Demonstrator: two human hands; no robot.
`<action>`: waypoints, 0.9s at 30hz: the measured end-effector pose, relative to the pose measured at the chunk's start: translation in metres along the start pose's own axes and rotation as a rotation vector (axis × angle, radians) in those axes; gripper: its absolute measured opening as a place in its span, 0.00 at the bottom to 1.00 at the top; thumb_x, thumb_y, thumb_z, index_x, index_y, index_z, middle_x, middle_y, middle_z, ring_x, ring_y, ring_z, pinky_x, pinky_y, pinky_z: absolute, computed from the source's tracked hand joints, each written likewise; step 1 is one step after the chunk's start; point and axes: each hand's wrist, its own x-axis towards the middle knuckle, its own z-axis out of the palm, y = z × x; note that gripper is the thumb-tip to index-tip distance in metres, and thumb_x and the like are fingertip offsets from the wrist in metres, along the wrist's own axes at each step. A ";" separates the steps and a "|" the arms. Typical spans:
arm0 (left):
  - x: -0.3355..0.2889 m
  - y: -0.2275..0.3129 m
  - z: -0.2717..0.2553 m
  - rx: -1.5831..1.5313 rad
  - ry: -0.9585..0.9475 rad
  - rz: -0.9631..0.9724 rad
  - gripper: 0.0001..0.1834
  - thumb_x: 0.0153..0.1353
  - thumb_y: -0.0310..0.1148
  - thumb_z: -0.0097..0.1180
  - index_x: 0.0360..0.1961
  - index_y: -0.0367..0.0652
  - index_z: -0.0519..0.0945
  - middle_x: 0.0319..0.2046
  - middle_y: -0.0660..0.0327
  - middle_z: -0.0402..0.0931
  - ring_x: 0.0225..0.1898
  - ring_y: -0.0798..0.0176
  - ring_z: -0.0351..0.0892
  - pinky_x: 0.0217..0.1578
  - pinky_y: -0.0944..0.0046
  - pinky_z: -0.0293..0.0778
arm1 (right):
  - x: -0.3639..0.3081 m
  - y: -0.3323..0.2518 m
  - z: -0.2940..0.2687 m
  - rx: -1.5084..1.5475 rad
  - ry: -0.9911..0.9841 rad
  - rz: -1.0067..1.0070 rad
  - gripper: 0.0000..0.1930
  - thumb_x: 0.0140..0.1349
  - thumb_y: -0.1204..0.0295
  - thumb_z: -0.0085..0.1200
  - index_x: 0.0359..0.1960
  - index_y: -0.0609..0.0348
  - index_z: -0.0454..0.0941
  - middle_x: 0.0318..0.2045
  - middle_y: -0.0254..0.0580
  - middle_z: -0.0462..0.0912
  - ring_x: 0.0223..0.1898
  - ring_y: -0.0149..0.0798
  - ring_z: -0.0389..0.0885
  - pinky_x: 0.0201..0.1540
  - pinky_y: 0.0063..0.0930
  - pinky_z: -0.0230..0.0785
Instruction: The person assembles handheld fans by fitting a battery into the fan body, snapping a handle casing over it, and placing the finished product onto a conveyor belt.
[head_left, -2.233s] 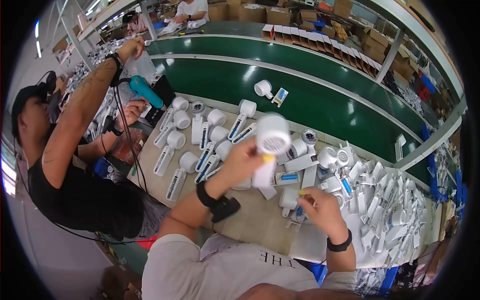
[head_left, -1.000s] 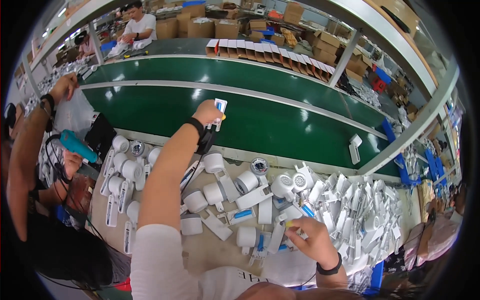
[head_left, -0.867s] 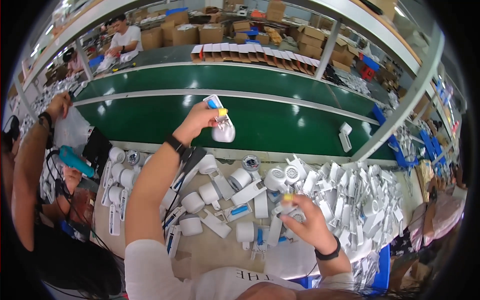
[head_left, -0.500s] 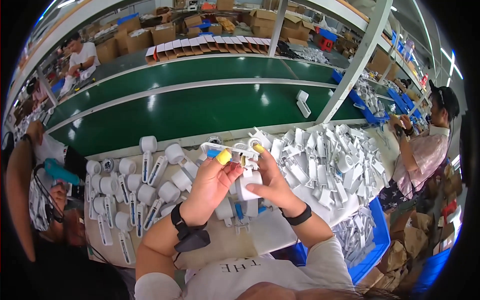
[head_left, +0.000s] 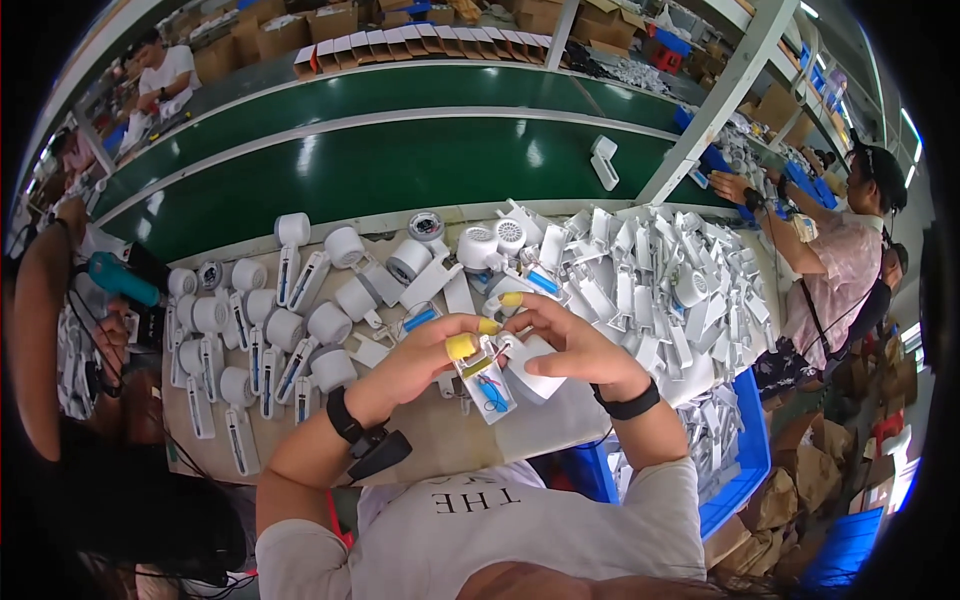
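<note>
Between my two hands is a white round-headed handheld device. Its open handle shell (head_left: 487, 390) points down toward me, showing a blue cylinder and thin wires inside. My left hand (head_left: 425, 352), yellow tape on its fingertips, is closed on the upper end of that shell. The fingers of my right hand (head_left: 578, 345) curl around the round white head (head_left: 535, 370). A short red wire shows where handle and head meet. Just beyond my hands lie more such devices, including a white grille head (head_left: 510, 235) and a handle with a blue cylinder (head_left: 420, 318).
Finished-looking units (head_left: 290, 365) lie in rows at left; loose white shells (head_left: 660, 290) are heaped at right. A blue bin (head_left: 745, 440) stands below the table's right side. Beyond runs a green conveyor (head_left: 400, 170) carrying one white unit (head_left: 603, 163). Co-workers (head_left: 820, 260) flank me.
Both hands have come nearer to me, turning the device so its open handle points downward. The co-worker at right has stretched an arm toward the conveyor. My view has tilted lower.
</note>
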 end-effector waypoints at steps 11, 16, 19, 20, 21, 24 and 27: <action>-0.002 0.019 0.019 -0.162 0.283 0.202 0.21 0.64 0.44 0.32 0.46 0.37 0.65 0.36 0.48 0.74 0.36 0.55 0.78 0.36 0.60 0.75 | -0.003 0.046 0.007 0.780 0.092 0.117 0.44 0.52 0.40 0.47 0.62 0.60 0.52 0.54 0.49 0.65 0.55 0.45 0.67 0.50 0.36 0.67; 0.001 0.029 0.021 -0.007 0.162 0.219 0.18 0.62 0.33 0.31 0.47 0.34 0.66 0.37 0.51 0.75 0.34 0.60 0.79 0.34 0.63 0.76 | -0.015 0.061 0.025 0.800 -0.157 0.011 0.48 0.49 0.44 0.54 0.64 0.60 0.46 0.59 0.48 0.59 0.59 0.43 0.63 0.57 0.40 0.60; -0.001 0.035 0.022 0.013 0.201 0.173 0.16 0.62 0.31 0.31 0.45 0.34 0.67 0.35 0.53 0.76 0.32 0.64 0.78 0.32 0.66 0.76 | -0.017 0.038 0.026 0.648 -0.145 0.004 0.48 0.46 0.58 0.63 0.64 0.57 0.45 0.58 0.46 0.59 0.59 0.43 0.61 0.60 0.38 0.55; 0.002 0.035 0.018 0.075 0.235 0.151 0.15 0.62 0.31 0.31 0.44 0.35 0.67 0.34 0.53 0.75 0.30 0.65 0.78 0.31 0.67 0.75 | -0.019 0.038 0.025 0.461 -0.055 -0.051 0.48 0.45 0.63 0.64 0.64 0.56 0.44 0.57 0.45 0.60 0.59 0.42 0.61 0.60 0.37 0.55; 0.003 0.034 0.016 0.137 0.269 0.129 0.15 0.62 0.30 0.31 0.43 0.35 0.67 0.33 0.54 0.75 0.29 0.66 0.77 0.30 0.67 0.75 | -0.020 0.038 0.024 0.274 0.033 -0.104 0.49 0.43 0.69 0.66 0.64 0.55 0.43 0.56 0.45 0.60 0.58 0.42 0.62 0.60 0.35 0.55; 0.005 0.034 0.019 0.171 0.287 0.102 0.13 0.61 0.31 0.33 0.41 0.37 0.67 0.30 0.57 0.74 0.25 0.69 0.75 0.27 0.69 0.72 | -0.024 0.022 0.019 -0.529 0.283 -0.333 0.44 0.36 0.79 0.64 0.59 0.57 0.54 0.51 0.48 0.66 0.53 0.48 0.67 0.55 0.36 0.61; 0.008 0.035 0.020 0.267 0.240 0.029 0.12 0.60 0.32 0.37 0.41 0.37 0.67 0.30 0.58 0.73 0.25 0.69 0.74 0.26 0.70 0.71 | -0.025 -0.002 -0.005 -1.229 0.449 -0.664 0.36 0.31 0.81 0.61 0.50 0.58 0.64 0.45 0.50 0.70 0.50 0.54 0.70 0.50 0.39 0.67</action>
